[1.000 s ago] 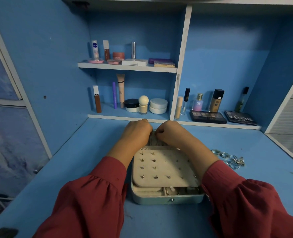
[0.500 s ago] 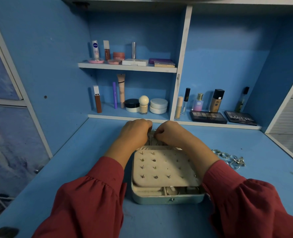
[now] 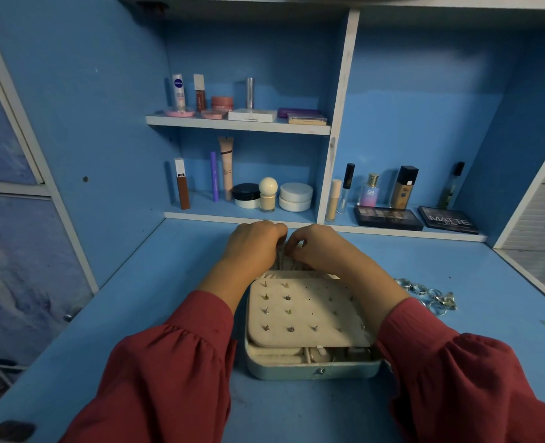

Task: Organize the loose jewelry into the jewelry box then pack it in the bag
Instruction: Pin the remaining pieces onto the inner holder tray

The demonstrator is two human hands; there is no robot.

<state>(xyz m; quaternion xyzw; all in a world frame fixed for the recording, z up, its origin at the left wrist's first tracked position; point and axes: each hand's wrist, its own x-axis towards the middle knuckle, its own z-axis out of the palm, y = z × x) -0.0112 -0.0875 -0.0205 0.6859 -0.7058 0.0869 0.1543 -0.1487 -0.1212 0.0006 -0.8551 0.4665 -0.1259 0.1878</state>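
Note:
A pale green jewelry box [image 3: 312, 372] lies open on the blue desk. A cream earring panel [image 3: 306, 311] studded with several small earrings covers most of it. At the box's far side my left hand [image 3: 255, 244] and my right hand [image 3: 319, 247] meet knuckle to knuckle. Their fingers are curled down onto the lid's pale gathered lining [image 3: 284, 262]. What the fingertips pinch there is hidden. Several loose silver rings [image 3: 428, 295] lie on the desk to the right of the box.
Shelves at the back hold cosmetics: tubes, jars, a perfume bottle [image 3: 370, 190] and two dark eyeshadow palettes [image 3: 388, 217]. The desk's right edge [image 3: 533, 279] runs close past the rings. No bag is in view.
Both hands stay at the back of the box. Only their fingers have shifted slightly, closing in on each other.

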